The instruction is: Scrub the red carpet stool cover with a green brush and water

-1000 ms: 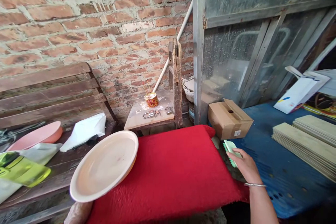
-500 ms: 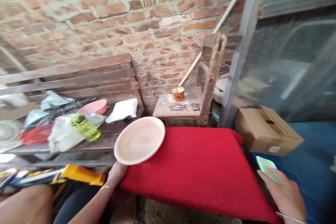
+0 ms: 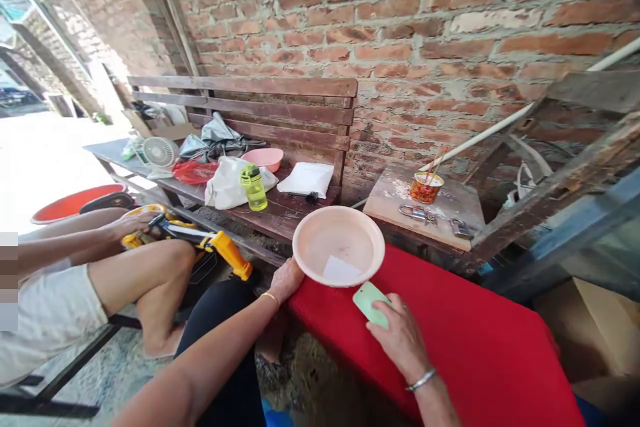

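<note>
A pale pink basin (image 3: 360, 233) sits at the left end of the red-covered table, with a whitish rectangular patch in its bottom; I cannot tell whether that is paper or a reflection. My left hand (image 3: 289, 279) grips the basin's lower left side, its fingertips hidden. Just in front of the basin, my right hand (image 3: 400, 333) holds a flat, light green phone case (image 3: 371, 302) with rounded corners and a small hole near one corner. The case hangs over the red cloth (image 3: 480, 347), close to the basin's rim.
A wooden bench (image 3: 270, 217) bears a yellow-green bottle (image 3: 254, 188), a pink bowl (image 3: 265, 159), a white packet (image 3: 306, 179) and a fan (image 3: 160, 153). Padlocks (image 3: 417, 213) and a tin (image 3: 427, 188) occupy a wooden chair. At left, another person's hand (image 3: 137, 221) holds a yellow-and-black tool (image 3: 200, 237).
My view has swung left. The right hand has brought the green case from the table's right side to the basin. My left hand stays at the basin.
</note>
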Demonstrator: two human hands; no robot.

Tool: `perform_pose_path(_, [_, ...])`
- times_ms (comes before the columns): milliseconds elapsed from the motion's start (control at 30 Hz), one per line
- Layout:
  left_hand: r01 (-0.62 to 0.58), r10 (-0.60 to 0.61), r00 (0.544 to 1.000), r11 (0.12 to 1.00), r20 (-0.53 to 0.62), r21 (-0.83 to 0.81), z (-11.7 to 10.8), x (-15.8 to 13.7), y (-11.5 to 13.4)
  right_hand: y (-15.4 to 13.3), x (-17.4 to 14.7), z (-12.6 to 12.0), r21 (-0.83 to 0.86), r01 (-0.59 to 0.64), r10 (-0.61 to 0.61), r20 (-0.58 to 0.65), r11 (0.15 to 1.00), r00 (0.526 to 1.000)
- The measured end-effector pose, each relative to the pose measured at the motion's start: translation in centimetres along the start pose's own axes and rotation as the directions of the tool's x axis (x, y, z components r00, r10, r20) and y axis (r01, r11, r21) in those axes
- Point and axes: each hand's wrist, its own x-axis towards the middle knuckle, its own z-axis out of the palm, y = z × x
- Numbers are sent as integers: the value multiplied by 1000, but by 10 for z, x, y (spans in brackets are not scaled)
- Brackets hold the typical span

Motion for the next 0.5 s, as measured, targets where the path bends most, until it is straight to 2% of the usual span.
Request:
perform_pose_path(100, [26,-26,1000,999,9,-36,-3,-3,4,-4,8,4,24,-8,6,68,1000,998])
perform_pose_path(200, [40,-40,999,997,5,-63,-8,-7,8,30,-9,-17,36,-190,191,-29,981,981])
perform_pose_path(333, [46,-47,999,994,-8,-100,-13,-10,13,76,-52,-56,-81,-481,456,-215,873,864])
perform_pose_path(400, [53,-54,999,991,-1,-120,-14,-10,14,72,-63,-63,-124,-541,507,-226,832,832])
perform_pose_path(433, [58,-58,998,990,2,-128,-14,-10,14,61,-64,-60,-121,-533,502,-214,838,838])
perform_pose_path(500, [61,-61,998,988,3,-144,-14,-9,15,22,-57,-42,-76,-425,411,-146,902,900])
